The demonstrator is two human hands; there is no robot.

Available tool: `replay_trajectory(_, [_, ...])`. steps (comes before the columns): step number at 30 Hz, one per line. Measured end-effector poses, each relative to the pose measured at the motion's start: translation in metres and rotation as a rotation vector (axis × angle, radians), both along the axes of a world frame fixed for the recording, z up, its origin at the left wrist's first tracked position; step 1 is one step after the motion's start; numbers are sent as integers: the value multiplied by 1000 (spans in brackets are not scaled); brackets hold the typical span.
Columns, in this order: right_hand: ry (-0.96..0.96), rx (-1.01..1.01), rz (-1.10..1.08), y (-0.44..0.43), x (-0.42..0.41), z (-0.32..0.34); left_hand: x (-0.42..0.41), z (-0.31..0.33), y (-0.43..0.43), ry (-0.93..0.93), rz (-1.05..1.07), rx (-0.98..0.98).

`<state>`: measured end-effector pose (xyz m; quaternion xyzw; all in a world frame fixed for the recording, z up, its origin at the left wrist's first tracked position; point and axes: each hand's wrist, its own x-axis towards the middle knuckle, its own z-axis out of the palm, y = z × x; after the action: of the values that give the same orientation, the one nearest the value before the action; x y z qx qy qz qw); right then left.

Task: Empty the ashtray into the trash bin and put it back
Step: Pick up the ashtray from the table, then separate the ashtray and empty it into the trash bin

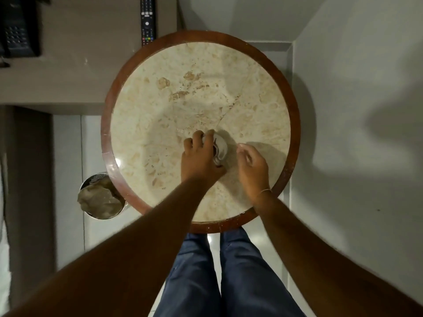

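Observation:
A small white ashtray (pixel 221 146) sits on the round marble table (pixel 174 92) near its front middle, with something dark inside it. My left hand (pixel 200 156) covers the ashtray's left side, fingers curled over its rim. My right hand (pixel 251 168) hovers just to the right of the ashtray, fingers loosely bent and holding nothing. A metal trash bin (pixel 100 196) lined with a bag stands on the floor at the table's lower left edge.
A grey counter (pixel 80 72) at the upper left carries a TV remote (pixel 148 19) and a dark telephone (pixel 17 28). A white wall (pixel 366 110) runs close along the right. My legs in blue jeans (pixel 217 275) stand at the table's front edge.

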<state>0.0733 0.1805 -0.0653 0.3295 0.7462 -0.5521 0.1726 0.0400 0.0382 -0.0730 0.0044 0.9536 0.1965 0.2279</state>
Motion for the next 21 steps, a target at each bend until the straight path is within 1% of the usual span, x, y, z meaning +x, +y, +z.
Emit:
replay_trajectory(1, [-67,-128,-62,-5,-4,2,7,6,-2,6,20,41])
replay_trajectory(3, [-245,-451,-139,-12,-7,5,26,19,-3,25,27,111])
replay_trajectory(5, [-419,-722,-144,-14,-4,8,47,32,-6,46,31,161])
replay_trajectory(7, [-523,-844,-74,-24,1,7,67,43,-20,35,88,184])
replay_trajectory(12, [-704,-918,67,-53,18,-1,106,60,-61,-79,254,250])
replay_trajectory(15, [-794,-886,115,-84,27,-3,130,69,-93,-81,399,280])
replay_trajectory(19, [-821,-865,143,-133,32,-1,166,79,-139,16,719,342])
replay_trajectory(21, [-809,-879,167,-165,30,6,187,80,-163,103,928,477])
